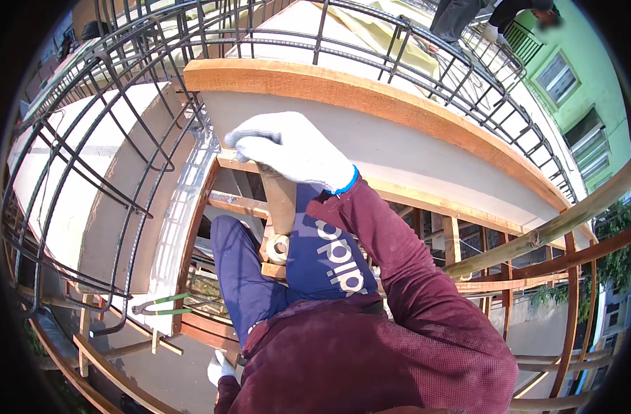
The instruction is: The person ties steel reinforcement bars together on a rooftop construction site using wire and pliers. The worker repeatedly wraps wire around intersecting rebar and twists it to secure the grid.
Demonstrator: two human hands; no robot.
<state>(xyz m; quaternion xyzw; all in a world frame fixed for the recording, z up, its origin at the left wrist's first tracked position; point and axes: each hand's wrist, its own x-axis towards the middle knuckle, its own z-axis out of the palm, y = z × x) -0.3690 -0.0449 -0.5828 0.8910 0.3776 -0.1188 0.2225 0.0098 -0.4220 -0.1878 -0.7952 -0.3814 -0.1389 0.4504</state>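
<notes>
My right hand, in a white glove with a blue cuff, is raised in the middle with its fingers curled. What they hold, if anything, is hidden. Just under it stands a brown wooden post, partly covered by the glove; I cannot tell whether the two touch. A pale roll with a round hole sits at the post's lower end, between my legs. My left hand, also gloved in white, is low by my side near a reddish timber. Its fingers are mostly hidden.
Green-handled pincers lie on the frame at left. Steel rebar cages rise at left and run along the back. A timber-edged formwork panel crosses ahead. A round pole slants at right. Another person bends at far right.
</notes>
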